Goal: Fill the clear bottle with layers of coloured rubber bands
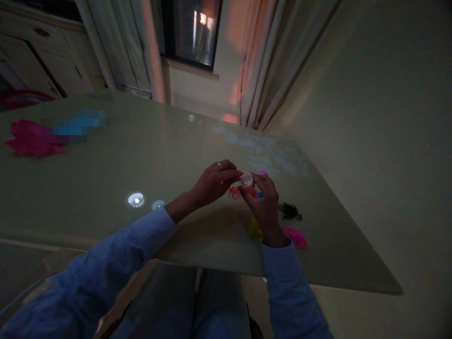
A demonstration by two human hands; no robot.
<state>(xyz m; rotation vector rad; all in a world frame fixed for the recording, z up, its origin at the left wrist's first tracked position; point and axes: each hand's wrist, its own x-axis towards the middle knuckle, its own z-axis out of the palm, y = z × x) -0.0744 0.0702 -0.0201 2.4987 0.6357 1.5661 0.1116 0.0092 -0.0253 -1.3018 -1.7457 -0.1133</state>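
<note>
A small clear jar [246,179] with reddish contents is held above the table by my right hand [263,197], whose fingers wrap round its side. My left hand [218,181], with a ring on one finger, has its fingertips pinched together at the jar's open rim; whatever they hold is too small to make out. Red strands [233,192] lie just below the left fingertips. Around my right hand are a black bundle of strands [290,211], a pink bundle [296,238] and a yellow bundle [255,227], partly covered by the hand.
The pale green tabletop [183,141] reaches a right edge beside the wall. A bright pink item [33,138] and a blurred blue item [79,123] lie at the far left. Beyond the table are curtains [261,61], a window [194,28] and a cabinet [42,47].
</note>
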